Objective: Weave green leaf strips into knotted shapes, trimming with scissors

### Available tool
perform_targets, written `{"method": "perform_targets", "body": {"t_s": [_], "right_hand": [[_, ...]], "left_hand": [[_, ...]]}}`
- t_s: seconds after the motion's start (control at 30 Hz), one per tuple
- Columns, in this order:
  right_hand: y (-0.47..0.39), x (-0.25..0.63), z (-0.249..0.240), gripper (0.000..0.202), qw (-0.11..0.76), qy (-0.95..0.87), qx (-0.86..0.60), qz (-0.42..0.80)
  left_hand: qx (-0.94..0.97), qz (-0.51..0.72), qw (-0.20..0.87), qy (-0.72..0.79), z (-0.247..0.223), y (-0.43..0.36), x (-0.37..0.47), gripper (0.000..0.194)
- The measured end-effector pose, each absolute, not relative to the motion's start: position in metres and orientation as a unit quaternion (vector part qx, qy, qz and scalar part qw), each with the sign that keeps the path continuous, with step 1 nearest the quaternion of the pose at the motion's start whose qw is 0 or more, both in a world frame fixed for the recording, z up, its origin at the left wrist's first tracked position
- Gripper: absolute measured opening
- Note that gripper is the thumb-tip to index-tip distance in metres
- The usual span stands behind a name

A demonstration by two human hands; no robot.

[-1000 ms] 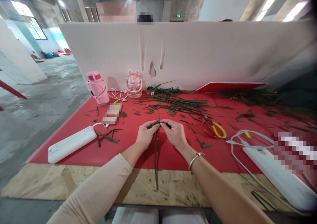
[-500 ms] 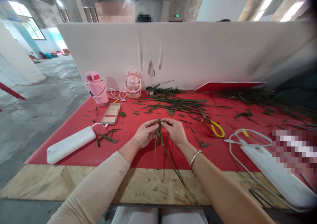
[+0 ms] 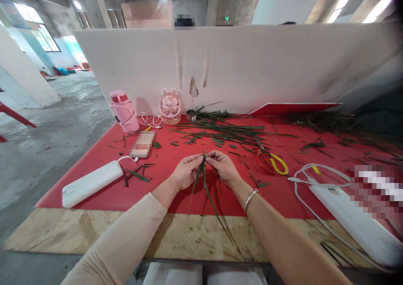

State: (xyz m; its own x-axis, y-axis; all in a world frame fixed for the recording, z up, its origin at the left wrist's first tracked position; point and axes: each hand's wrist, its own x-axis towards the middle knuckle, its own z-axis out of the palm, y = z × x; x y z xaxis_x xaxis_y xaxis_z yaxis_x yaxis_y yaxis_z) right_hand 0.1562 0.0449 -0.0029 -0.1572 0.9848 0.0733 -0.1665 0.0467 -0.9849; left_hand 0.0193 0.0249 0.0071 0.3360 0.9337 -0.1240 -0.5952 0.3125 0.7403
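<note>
Both my hands meet over the red-covered table (image 3: 170, 197), pinching a small bunch of long green leaf strips (image 3: 206, 184). My left hand (image 3: 187, 171) is closed on it from the left, thumb against fingers. From the other side my right hand (image 3: 223, 166) pinches the same spot, its fingertips almost touching the left ones. A small dark knot or fold shows between the fingertips; its exact shape is too small to tell. Below it the strip ends hang down, the longest reaching past the board edge. Scissors (image 3: 275, 164) with yellow and red handles lie to the right of my right hand.
Leaf strips (image 3: 226, 127) and cut scraps lie behind my hands. Left stand a pink bottle (image 3: 124, 113), a clear pink jug (image 3: 170, 108) and a white power bank (image 3: 92, 183). Another white power bank (image 3: 355, 222) with a cable lies right. A white panel (image 3: 252, 62) rises behind.
The hanging strip ends have shifted, with the shorter one swinging left. My hands stay pinched together at nearly the same place; the whole view has moved slightly.
</note>
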Motion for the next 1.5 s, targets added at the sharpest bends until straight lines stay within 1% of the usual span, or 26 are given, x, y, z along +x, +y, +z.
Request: {"method": "perform_targets", "body": {"t_s": [0.1, 0.17, 0.23, 0.27, 0.33, 0.4, 0.47, 0.5, 0.57, 0.63, 0.8, 0.87, 1.0, 1.07, 1.13, 1.2, 1.27, 1.37, 1.43, 1.5], "right_hand": [[0.046, 0.158, -0.004, 0.025, 0.498, -0.536, -0.402, 0.55], [0.047, 0.159, -0.002, 0.029, 0.503, -0.57, -0.406, 0.507], [0.046, 0.162, 0.003, 0.037, 0.521, -0.61, -0.429, 0.415], [0.045, 0.164, 0.006, 0.036, 0.525, -0.63, -0.445, 0.36], [0.041, 0.167, 0.012, 0.028, 0.49, -0.678, -0.467, 0.287], [0.038, 0.17, 0.014, 0.026, 0.411, -0.724, -0.46, 0.308], [0.037, 0.171, 0.012, 0.026, 0.33, -0.75, -0.431, 0.378], [0.037, 0.171, 0.011, 0.026, 0.306, -0.751, -0.421, 0.406], [0.039, 0.172, 0.008, 0.026, 0.292, -0.741, -0.416, 0.438], [0.041, 0.173, 0.009, 0.031, 0.311, -0.722, -0.428, 0.446], [0.045, 0.175, 0.011, 0.03, 0.456, -0.672, -0.455, 0.366], [0.046, 0.173, 0.007, 0.031, 0.479, -0.641, -0.458, 0.387], [0.047, 0.167, -0.002, 0.031, 0.498, -0.577, -0.45, 0.466], [0.047, 0.166, -0.004, 0.029, 0.493, -0.58, -0.447, 0.47], [0.047, 0.165, -0.005, 0.027, 0.467, -0.621, -0.459, 0.43], [0.047, 0.165, -0.004, 0.025, 0.449, -0.67, -0.47, 0.359], [0.045, 0.165, -0.004, 0.022, 0.46, -0.698, -0.468, 0.286], [0.042, 0.165, -0.001, 0.046, 0.485, -0.721, -0.448, 0.211], [0.04, 0.165, 0.0, 0.047, 0.484, -0.732, -0.433, 0.205], [0.039, 0.164, 0.001, 0.042, 0.475, -0.734, -0.419, 0.244]], "left_hand": [[0.302, 0.502, 0.757, 0.29, 0.006, 0.026, 0.02, 0.022], [0.297, 0.525, 0.737, 0.304, 0.005, 0.028, 0.019, 0.023], [0.287, 0.551, 0.711, 0.329, 0.003, 0.031, 0.018, 0.025], [0.284, 0.562, 0.698, 0.341, 0.002, 0.033, 0.018, 0.026], [0.287, 0.58, 0.675, 0.355, 0.0, 0.036, 0.017, 0.03], [0.297, 0.597, 0.656, 0.353, -0.001, 0.038, 0.017, 0.032], [0.307, 0.608, 0.642, 0.353, -0.003, 0.04, 0.017, 0.033], [0.311, 0.611, 0.634, 0.358, -0.003, 0.04, 0.017, 0.034], [0.317, 0.615, 0.614, 0.379, -0.004, 0.041, 0.017, 0.034], [0.338, 0.615, 0.591, 0.397, -0.004, 0.042, 0.017, 0.033], [0.427, 0.59, 0.562, 0.394, -0.004, 0.039, 0.02, 0.029], [0.432, 0.581, 0.566, 0.393, -0.002, 0.036, 0.022, 0.028], [0.403, 0.582, 0.588, 0.391, 0.003, 0.033, 0.024, 0.03], [0.384, 0.59, 0.596, 0.386, 0.006, 0.032, 0.024, 0.031], [0.373, 0.602, 0.599, 0.374, 0.008, 0.031, 0.024, 0.032], [0.374, 0.609, 0.598, 0.363, 0.009, 0.03, 0.025, 0.031], [0.399, 0.61, 0.582, 0.36, 0.008, 0.028, 0.025, 0.027], [0.477, 0.599, 0.533, 0.359, 0.007, 0.023, 0.026, 0.021], [0.518, 0.588, 0.508, 0.358, 0.006, 0.02, 0.026, 0.023], [0.522, 0.579, 0.51, 0.363, 0.003, 0.02, 0.027, 0.021]]}}
